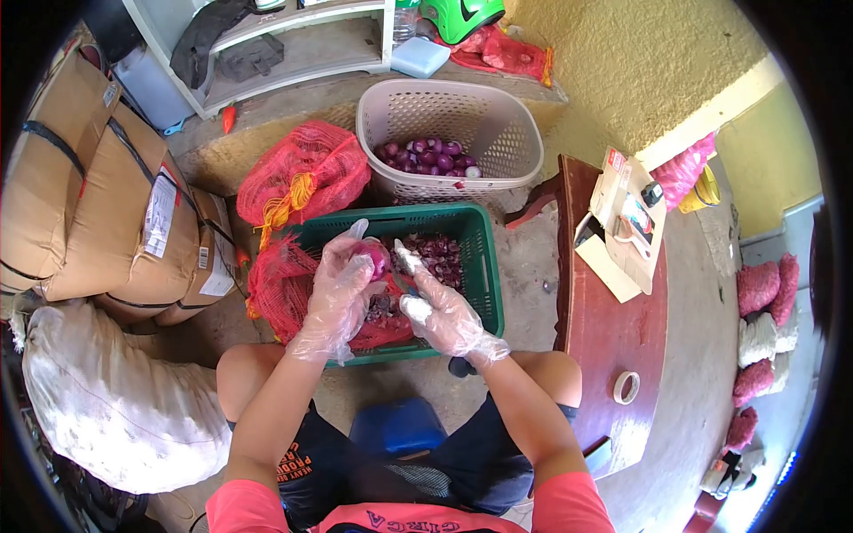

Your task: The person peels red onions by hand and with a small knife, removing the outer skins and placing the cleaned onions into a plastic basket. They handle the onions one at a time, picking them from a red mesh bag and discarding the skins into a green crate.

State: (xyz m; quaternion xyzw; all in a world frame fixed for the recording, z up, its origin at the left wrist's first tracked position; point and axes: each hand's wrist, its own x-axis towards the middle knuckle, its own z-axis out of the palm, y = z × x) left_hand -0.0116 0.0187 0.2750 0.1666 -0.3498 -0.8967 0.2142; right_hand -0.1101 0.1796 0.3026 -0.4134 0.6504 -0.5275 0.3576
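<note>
Red onion (377, 258) held above a green crate (491, 298)

A person's left grip (342, 284), in a clear plastic glove, is clamped on the onion at its fingertips. The right grip (446, 315), also gloved, is just beside it, thumb and forefinger apart at the tips; a thin grey strip shows between them, and whether it is clamped there cannot be told.

The crate sits below both on a concrete floor (697, 355). Right of the right grip stands a reddish-brown wooden counter (613, 342) bearing an opened cardboard box (611, 264) and a tape roll (633, 391). Ahead of the grips, a plastic basket (499, 133) holds purple onions (435, 160) near a yellow wall (640, 62); a red mesh sack (302, 173) lies ahead and left. Strapped cartons (133, 204) and a white woven sack (115, 391) crowd the left side.

Both grips hide part of the crate's contents, and the dark red pieces (435, 253) beyond the right one are too small to tell bulbs from skins. A dark object (461, 367) below the right wrist is mostly covered. The shelf unit (302, 58) runs out of view at the top, and sacks (758, 286) far right blur near the dark round border.
</note>
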